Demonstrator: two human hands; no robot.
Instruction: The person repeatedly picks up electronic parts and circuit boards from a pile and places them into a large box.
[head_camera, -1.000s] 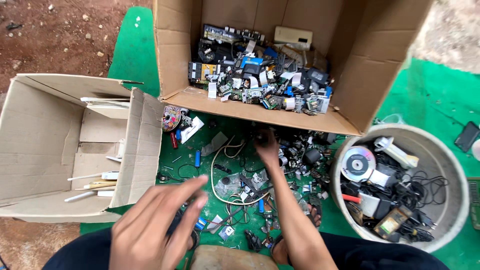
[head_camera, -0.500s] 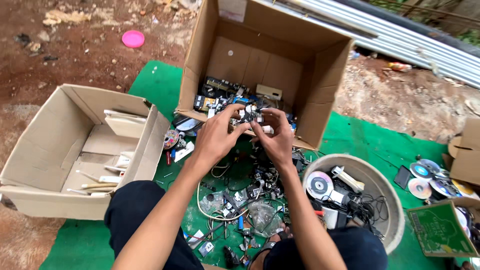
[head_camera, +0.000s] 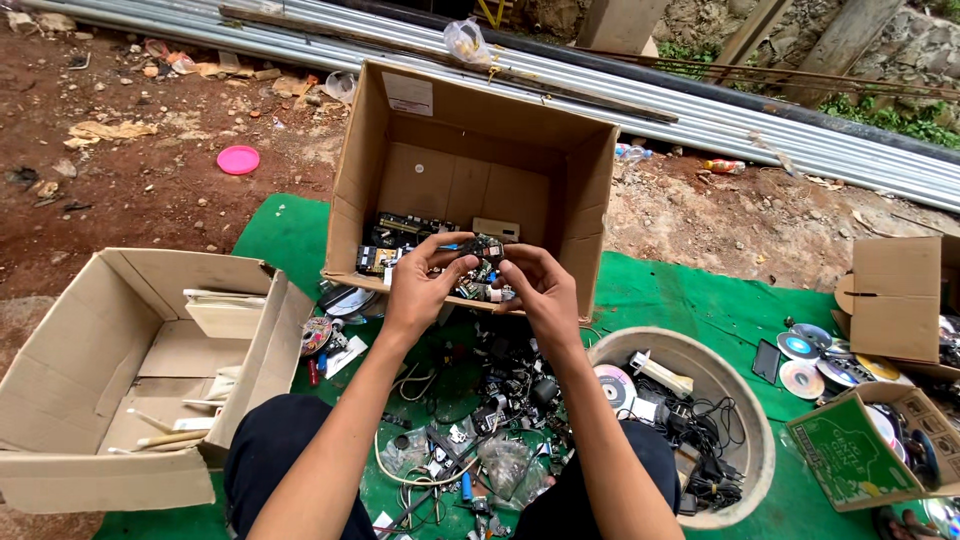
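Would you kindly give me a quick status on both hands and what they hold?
Left hand and right hand pinch one small circuit board. Held above open cardboard box of electronic scrap. Nothing between.

Three open brown cardboard boxes: one tall (head_camera: 470, 170) at upper centre, one low (head_camera: 110, 370) at lower left, one small (head_camera: 895, 295) at right edge; one round grey basin (head_camera: 740, 400) at lower right; one pink round plastic lid (head_camera: 238, 160) at upper left; two bare hands, left (head_camera: 420, 285), right (head_camera: 540, 290)

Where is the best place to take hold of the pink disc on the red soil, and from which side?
Probably the rim of the pink disc, from above: it lies flat on the soil, apart from other litter, so only its edge gives purchase.
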